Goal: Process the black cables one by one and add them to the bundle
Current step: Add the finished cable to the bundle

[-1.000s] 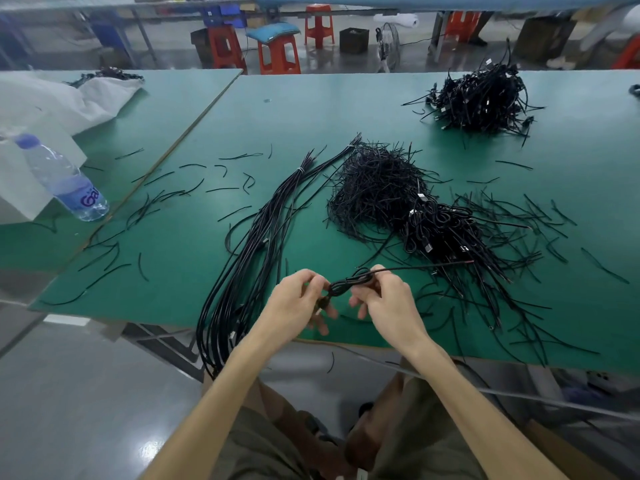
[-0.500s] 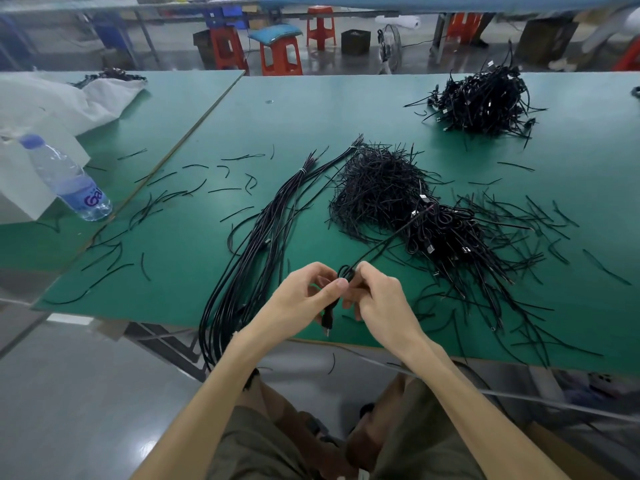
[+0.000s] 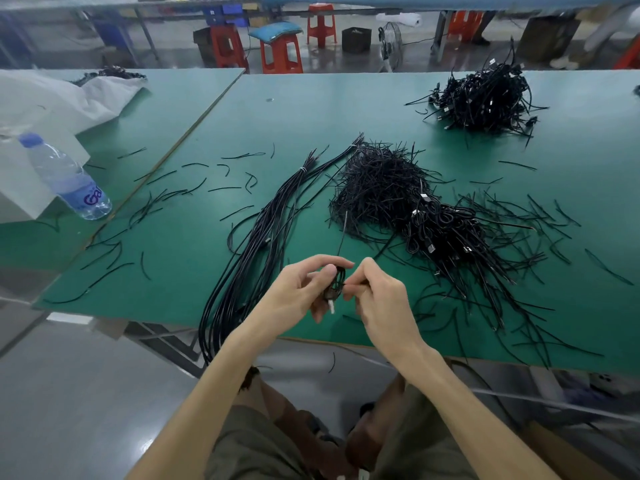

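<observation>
hands: left hand and right hand both pinching the coil, right of the bundle
risk: pinch slipping, coil likely springing open

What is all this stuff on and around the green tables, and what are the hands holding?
coiled cable: one, black with white plug, held between both hands
long cable bundle: one, black, left of centre, hanging over the table's near edge
pile of thin strips: one, black, centre
near cable pile: one, black, right of centre
far cable pile: one, black, far right
loose strips: many, black, scattered over both tables
water bottle: one, clear with blue cap, left table
white sheet: one, far left
tables: two, green
stools: several, red-orange, on the floor behind
left hand: grips the coil
right hand: pinches the coil
</observation>
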A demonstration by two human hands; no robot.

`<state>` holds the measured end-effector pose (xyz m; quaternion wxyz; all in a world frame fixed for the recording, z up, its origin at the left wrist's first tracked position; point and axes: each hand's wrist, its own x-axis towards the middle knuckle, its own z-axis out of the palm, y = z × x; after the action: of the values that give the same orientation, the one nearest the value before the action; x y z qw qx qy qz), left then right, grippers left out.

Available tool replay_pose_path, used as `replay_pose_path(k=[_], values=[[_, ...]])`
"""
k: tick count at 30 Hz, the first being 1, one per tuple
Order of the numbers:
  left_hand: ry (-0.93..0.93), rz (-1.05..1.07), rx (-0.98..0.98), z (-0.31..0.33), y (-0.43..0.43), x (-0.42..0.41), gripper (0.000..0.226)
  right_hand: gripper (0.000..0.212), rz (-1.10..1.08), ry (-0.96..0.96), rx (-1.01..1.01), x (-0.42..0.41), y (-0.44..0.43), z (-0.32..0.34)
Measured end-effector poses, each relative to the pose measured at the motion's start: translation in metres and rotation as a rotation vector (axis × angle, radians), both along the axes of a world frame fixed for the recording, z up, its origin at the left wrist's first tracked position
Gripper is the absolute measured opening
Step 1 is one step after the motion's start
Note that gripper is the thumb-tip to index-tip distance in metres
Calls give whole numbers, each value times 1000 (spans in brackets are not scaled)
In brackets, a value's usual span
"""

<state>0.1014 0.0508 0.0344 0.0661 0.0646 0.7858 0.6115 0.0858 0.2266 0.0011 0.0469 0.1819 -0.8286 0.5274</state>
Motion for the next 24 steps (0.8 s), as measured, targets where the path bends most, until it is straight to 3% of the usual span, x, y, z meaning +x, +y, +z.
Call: replay_pose_path(k=[5,10,14,17,21,24], values=[[29,-60,-126,-6,-10,0,27,40,-85,-76,-199,-2,0,6],[107,-17,-334,-4,-7,-1,13,32,-51,-95,-223,-3,-1,7],[217,70,-433,3,-1,0,44,29,-26,-81,-234,-2,-1,8],[255,151,-446,7,4,1,55,31,1,-22,-157,-4,1,8],[115,128,-517,14,4,2,65,26,8,65,42,0,3,0],[-21,128,-526,15,8,3,67,28,-14,103,79,1,3,-5]])
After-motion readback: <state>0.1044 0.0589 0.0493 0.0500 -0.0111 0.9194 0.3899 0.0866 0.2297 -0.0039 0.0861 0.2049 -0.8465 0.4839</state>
